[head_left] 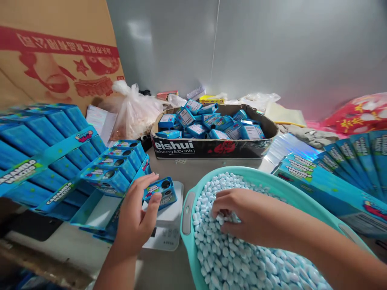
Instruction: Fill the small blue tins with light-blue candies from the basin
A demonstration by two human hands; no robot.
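My left hand [136, 209] curls its thumb and fingers around the left end of a small blue candy box [166, 192]. A round dark opening shows on the box's upper face. Beneath it is a white kitchen scale [171, 231], its display partly hidden by my hand. My right hand [238, 211] reaches into a turquoise basin [244, 172] with grey handle grips. Its fingers are curled around some of the pale blue candies [232, 257], and the fingertips are partly hidden.
An open display carton [96, 213] with several small boxes stands left, beside stacked blue cartons [45, 157]. Behind, a black cardboard tray [208, 149] holds more small boxes. Blue packaging [329, 189] lies right. A plastic bag [133, 110] and a large cardboard box [60, 48] stand back left.
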